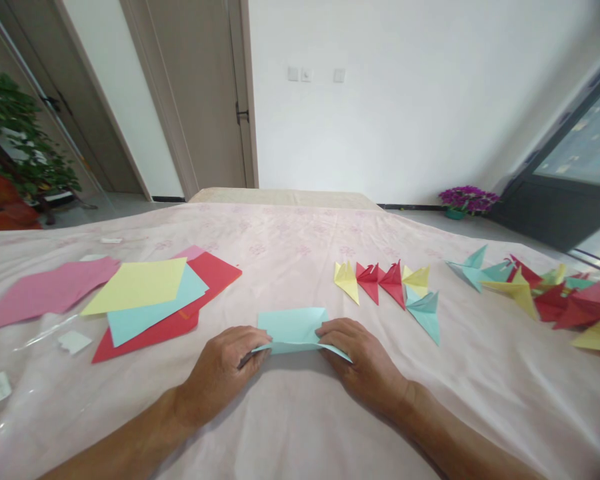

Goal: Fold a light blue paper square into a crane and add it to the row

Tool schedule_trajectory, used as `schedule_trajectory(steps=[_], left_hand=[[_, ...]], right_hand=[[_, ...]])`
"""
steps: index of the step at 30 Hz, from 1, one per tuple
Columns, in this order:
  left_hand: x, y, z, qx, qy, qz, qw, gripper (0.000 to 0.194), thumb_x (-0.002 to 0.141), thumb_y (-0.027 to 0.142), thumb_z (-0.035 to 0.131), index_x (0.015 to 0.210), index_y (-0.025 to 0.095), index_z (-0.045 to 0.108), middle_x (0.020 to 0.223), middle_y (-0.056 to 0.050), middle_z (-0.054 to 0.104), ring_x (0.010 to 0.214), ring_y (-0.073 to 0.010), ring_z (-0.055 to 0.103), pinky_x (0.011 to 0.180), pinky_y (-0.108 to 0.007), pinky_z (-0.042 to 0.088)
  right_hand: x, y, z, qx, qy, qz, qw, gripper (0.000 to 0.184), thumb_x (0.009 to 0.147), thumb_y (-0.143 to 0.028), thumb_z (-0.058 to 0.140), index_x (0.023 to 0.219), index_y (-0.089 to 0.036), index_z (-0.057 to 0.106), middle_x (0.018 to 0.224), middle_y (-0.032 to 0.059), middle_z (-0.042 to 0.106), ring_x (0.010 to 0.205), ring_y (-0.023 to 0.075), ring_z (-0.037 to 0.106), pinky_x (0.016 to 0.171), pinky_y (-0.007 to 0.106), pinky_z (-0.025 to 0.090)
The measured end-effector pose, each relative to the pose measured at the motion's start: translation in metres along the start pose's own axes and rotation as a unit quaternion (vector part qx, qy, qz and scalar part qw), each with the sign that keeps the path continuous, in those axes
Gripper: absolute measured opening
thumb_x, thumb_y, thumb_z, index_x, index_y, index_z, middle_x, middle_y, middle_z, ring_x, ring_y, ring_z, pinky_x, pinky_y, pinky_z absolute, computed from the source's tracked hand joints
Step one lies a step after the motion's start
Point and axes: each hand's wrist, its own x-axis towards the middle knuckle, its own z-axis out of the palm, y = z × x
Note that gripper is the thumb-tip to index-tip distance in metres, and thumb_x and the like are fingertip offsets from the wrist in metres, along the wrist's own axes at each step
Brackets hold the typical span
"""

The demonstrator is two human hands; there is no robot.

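Observation:
A light blue sheet of paper lies in front of me, its near edge bent up and over. My left hand pinches the left end of that bent edge between thumb and fingers. At the other end, my right hand grips the paper the same way, with a corner sticking out below the fingers. The fingertips of both hands are partly hidden by the paper. Just beyond my right hand stand several folded paper cranes in a row, among them a red crane and a light blue crane.
Loose sheets lie at the left: a yellow sheet, a pink sheet and red sheets. More folded cranes crowd the right side. A pale pink tablecloth covers the table. White scraps and clear plastic lie at far left.

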Motion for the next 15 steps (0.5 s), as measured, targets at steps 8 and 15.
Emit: schedule_trajectory(steps=[8,15], left_hand=[[0.0002,0.0012,0.0,-0.005,-0.008,0.001,1.0,0.012,0.091,0.023,0.057,0.094,0.021,0.069,0.09,-0.003,0.076,0.086,-0.017,0.071,0.081,-0.029,0.057],[0.0034,0.0049,-0.0061,-0.017,0.021,0.004,1.0,0.013,0.093,0.023,0.056,0.101,0.022,0.066,0.093,-0.004,0.074,0.087,-0.0174,0.07,0.079,-0.029,0.056]], right_hand=[[0.0007,-0.0006,-0.0001,0.003,0.003,-0.006,1.0,0.016,0.087,-0.013,0.058,0.096,-0.023,0.066,0.103,0.0055,0.07,0.098,0.0206,0.063,0.09,0.037,0.048],[0.0008,-0.0068,-0.0076,-0.036,0.067,-0.028,0.997,0.012,0.091,-0.019,0.053,0.093,-0.021,0.065,0.086,0.0064,0.07,0.082,0.0204,0.064,0.077,0.034,0.048]])
